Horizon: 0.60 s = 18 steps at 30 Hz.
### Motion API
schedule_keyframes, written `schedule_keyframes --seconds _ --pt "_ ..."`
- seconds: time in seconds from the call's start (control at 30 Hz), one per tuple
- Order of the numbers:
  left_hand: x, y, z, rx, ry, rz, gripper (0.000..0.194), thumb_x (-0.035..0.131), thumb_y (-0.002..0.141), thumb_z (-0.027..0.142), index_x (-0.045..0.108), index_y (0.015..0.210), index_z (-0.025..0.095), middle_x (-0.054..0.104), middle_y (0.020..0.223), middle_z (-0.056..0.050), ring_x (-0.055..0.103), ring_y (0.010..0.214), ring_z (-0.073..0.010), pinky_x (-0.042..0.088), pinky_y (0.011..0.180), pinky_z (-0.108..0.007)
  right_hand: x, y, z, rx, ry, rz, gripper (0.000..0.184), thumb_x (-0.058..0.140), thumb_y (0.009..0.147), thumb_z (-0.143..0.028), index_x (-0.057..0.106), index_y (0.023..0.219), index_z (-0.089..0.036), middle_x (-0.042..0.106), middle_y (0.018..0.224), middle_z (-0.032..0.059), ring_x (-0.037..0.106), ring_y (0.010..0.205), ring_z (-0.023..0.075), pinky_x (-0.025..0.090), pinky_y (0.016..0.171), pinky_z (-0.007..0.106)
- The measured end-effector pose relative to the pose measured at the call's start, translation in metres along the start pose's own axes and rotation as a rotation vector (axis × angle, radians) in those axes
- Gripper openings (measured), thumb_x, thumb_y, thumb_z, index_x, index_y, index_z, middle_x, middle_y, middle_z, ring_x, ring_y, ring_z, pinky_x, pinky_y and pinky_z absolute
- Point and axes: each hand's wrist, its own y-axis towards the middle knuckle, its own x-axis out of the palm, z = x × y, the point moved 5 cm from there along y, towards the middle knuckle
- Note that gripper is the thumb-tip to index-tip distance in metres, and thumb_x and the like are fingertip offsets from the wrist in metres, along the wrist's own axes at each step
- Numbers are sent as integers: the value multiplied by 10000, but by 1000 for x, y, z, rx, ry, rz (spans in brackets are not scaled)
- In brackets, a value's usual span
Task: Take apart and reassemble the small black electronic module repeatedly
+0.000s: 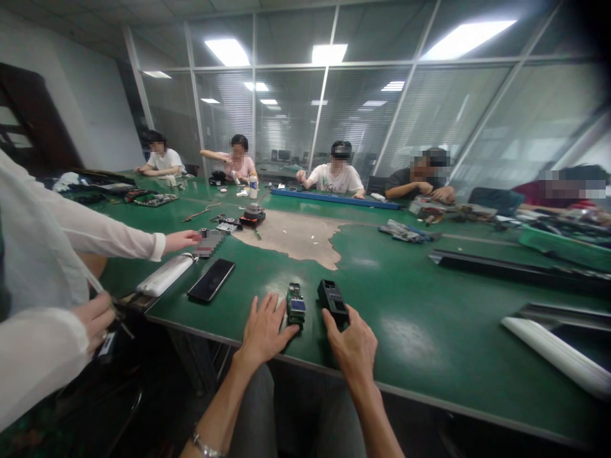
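Observation:
A small green circuit board [295, 299] with a dark blue display lies on the green table in front of me. My left hand [266, 329] rests just left of it, fingers spread on the tabletop, the thumb at the board's near end. A black plastic housing [333, 300] with rectangular openings sits to the right of the board. Around its near end, my right hand [352, 337] has the thumb on the left side and the fingers on the right. Some of those fingertips are hidden behind the housing.
A black smartphone [212, 280] and a long white case [165, 275] lie to the left, by a standing person's hands. Bare board shows through a torn patch [296, 235]. Long profiles [554, 350] are at the right. Several people sit across the table.

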Motion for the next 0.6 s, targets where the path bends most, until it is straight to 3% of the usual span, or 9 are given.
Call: schedule_keyframes --seconds 0.4,0.6 --pt "3 -2 -2 15 12 56 623 425 951 625 462 1441 241 401 1543 -110 301 1441 -308 172 1181 -571 2 -4 -65 -78 66 -78 461 552 862 -563 645 1113 -187 718 1019 113 639 1012 269 347 945 391" --pt "3 -3 -2 14 19 49 625 404 962 605 427 1466 236 395 1546 -111 300 1442 -309 174 1181 -573 7 -9 -83 -82 28 -86 439 544 871 -540 640 1112 -186 726 995 113 645 1007 271 297 1010 423"
